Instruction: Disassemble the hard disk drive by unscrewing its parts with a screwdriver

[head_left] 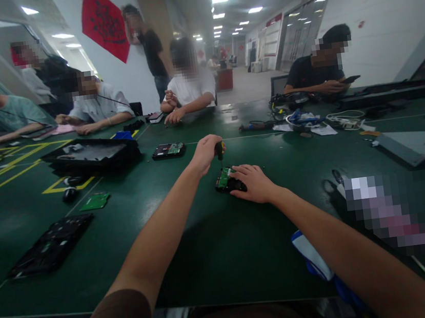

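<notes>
My left hand (206, 154) is closed around the handle of a screwdriver (219, 150), held upright. Its thin shaft points down at a hard drive (221, 182) with a green circuit board on a black body. Whether the tip sits in a screw is too small to tell. From the right, my right hand (256, 182) grips that drive, fingers over the board and thumb at the near edge, covering its right part. A second hard drive (168, 150), also showing green board, lies beyond my left forearm.
At left are a black tray (90, 156), a loose green circuit board (96, 201) and a black panel (52, 244). On the right lie a grey metal case (416, 147), bundled cables (302, 118) and a blue-white item (311, 255). Several people sit around the green table (217, 261).
</notes>
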Demonstrator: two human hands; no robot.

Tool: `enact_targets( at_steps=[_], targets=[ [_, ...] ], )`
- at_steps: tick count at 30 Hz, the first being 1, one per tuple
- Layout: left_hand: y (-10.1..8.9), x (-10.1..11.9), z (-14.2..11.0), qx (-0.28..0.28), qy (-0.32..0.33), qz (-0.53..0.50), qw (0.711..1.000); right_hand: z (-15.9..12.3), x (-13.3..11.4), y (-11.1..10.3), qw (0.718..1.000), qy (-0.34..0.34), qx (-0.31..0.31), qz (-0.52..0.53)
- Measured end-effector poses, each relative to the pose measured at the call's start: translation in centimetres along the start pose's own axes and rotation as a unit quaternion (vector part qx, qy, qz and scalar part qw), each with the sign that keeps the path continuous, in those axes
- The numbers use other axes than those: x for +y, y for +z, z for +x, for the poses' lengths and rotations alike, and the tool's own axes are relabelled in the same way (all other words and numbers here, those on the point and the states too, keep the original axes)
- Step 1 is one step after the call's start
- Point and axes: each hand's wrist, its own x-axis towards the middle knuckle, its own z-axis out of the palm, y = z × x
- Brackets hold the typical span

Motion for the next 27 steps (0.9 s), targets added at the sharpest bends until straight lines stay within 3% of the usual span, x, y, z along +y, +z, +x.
enact_targets(
  at_steps=[7,16,20,27],
  targets=[
    [0.14,0.46,-0.36,-0.043,0.011,0.027,0.999,-0.01,0.08,0.22,1.000,-0.003,0.006,-0.005],
    [0.59,0.65,-0.62,-0.010,0.012,0.019,1.000,0.01,-0.05,0.24,1.000,0.000,0.007,-0.010],
    [0.37,0.59,-0.52,-0.017,0.035,0.048,0.998,0.03,0.00,0.28,1.000,-0.001,0.011,-0.010],
    [-0.02,0.60,-0.17,0.029,0.080,0.113,0.990,-0.01,0.05,0.33,1.000,0.000,0.011,-0.010]
  ],
)
